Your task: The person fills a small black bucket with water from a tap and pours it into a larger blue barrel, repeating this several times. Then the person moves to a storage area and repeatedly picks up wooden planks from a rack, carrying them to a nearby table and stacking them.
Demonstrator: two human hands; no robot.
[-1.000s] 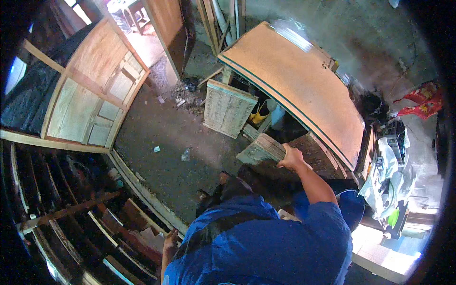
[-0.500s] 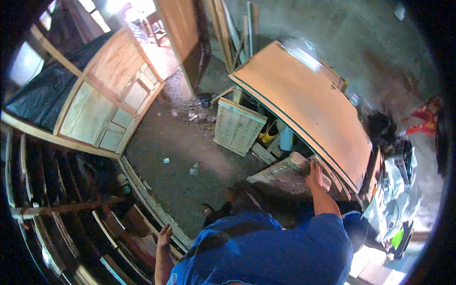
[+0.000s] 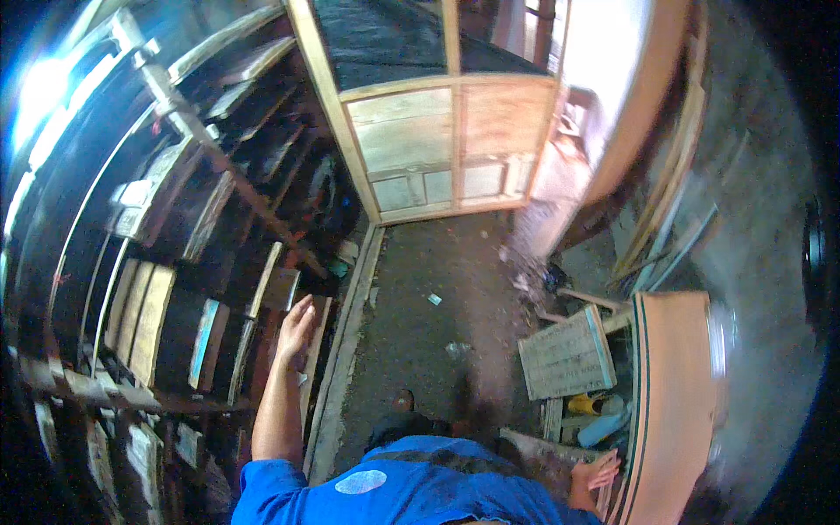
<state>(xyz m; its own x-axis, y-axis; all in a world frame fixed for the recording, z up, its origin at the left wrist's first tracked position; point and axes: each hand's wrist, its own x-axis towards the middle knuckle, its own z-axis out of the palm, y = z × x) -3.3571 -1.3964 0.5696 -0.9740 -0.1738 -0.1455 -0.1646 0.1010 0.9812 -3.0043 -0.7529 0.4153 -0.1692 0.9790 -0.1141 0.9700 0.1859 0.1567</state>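
— Reaching out on the left, the left hand [image 3: 296, 331] has its fingers spread flat, right at the edge of an upright plank [image 3: 265, 282] in the dark timber rack [image 3: 131, 262]. Nothing is pinched in it; it looks like a flat touch or a near touch, and I can't tell which.

— What stands around that hand?

— More boards leaning on edge, pale ones [image 3: 144, 319] further left, and a slanting wooden brace [image 3: 236, 188] crossing above. A long timber rail [image 3: 346, 350] runs along the floor just beside the forearm.

— And the middle?

— Bare concrete floor [image 3: 437, 306] with scraps, and a big framed wooden panel [image 3: 437, 140] standing at the far end.

— The right side?

— The right hand [image 3: 595, 475] sits low, fingers curled over the edge of a worn board [image 3: 547, 451] beside the large brown tabletop [image 3: 674, 411] standing on its side. That grip is closed on the board's edge, thumb hidden. A slatted wooden crate [image 3: 567, 354] leans near it.

— How to handle this well?

— I'd judge the body is stretched between two holds. Better to settle the right board firmly against the tabletop before putting weight on the left, and to take the rack plank by its edge with the whole palm, not fingertips.
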